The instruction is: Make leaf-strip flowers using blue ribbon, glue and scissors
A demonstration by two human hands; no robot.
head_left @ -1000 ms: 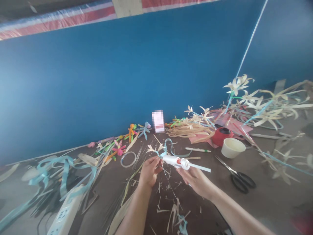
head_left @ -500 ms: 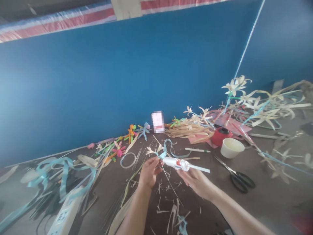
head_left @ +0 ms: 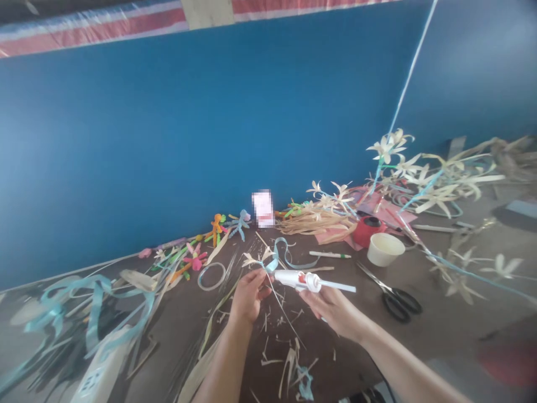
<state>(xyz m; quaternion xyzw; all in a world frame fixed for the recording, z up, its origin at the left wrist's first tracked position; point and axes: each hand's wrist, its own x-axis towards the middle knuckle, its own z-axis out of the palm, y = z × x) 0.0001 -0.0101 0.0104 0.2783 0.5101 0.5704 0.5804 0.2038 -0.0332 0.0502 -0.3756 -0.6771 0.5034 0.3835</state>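
My left hand is closed, pinching a craft flower stem, a thin wire that slants down to the right. At its top are pale flower petals and a light blue ribbon, whose loose end curls away behind. Closed around the handle of a white hot glue gun is my right hand. The gun's nozzle points left, close to the left fingertips and the ribbon; I cannot tell whether it touches. A glue stick sticks out of its back.
Black-handled scissors, a cream cup, red tape and a pen lie to the right. Finished flowers pile behind them. On the left are a power strip, blue ribbon and a tape ring.
The view has turned slightly right, so everything sits further left. The glue gun's nozzle appears slightly further from the left fingertips. Both hands keep their holds.
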